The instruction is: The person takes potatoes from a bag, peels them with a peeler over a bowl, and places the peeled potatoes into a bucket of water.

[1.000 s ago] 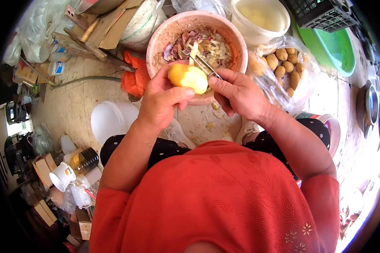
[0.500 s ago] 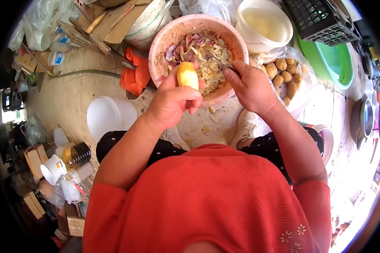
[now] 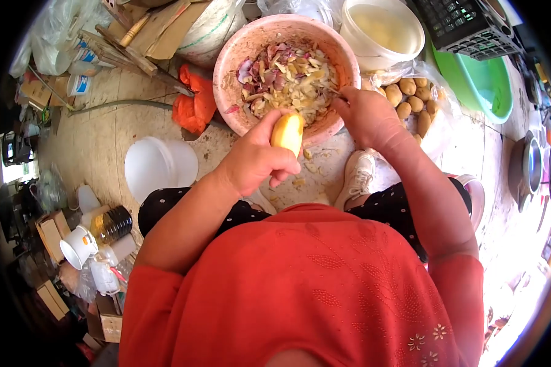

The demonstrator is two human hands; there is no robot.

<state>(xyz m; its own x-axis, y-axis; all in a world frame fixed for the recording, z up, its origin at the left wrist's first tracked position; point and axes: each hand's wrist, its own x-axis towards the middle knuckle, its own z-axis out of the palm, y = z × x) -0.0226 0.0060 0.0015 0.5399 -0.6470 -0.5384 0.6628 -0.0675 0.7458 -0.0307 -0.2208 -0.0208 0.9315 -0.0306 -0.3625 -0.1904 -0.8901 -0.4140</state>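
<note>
My left hand [image 3: 251,160] is wrapped round a peeled yellow potato [image 3: 288,132], held near the front rim of a pink basin [image 3: 225,68]. Mixed peelings [image 3: 300,72], pale yellow and purplish, lie inside that basin. At its right rim, my right hand [image 3: 371,118] grips a slim metal peeler [image 3: 333,91]; most of the tool is covered by the fingers. The peeler and the potato are apart.
Unpeeled potatoes [image 3: 415,103] lie in a clear plastic bag right of the basin. Behind stands a white bucket [image 3: 350,38] of cloudy water with pale pieces. A green tub [image 3: 502,92], black crate [image 3: 465,27], white bucket [image 3: 159,165] and orange bag [image 3: 193,105] surround me.
My left hand has brought the potato down and slightly right, tilting it. My right hand has turned, and less of the peeler shows over the basin.
</note>
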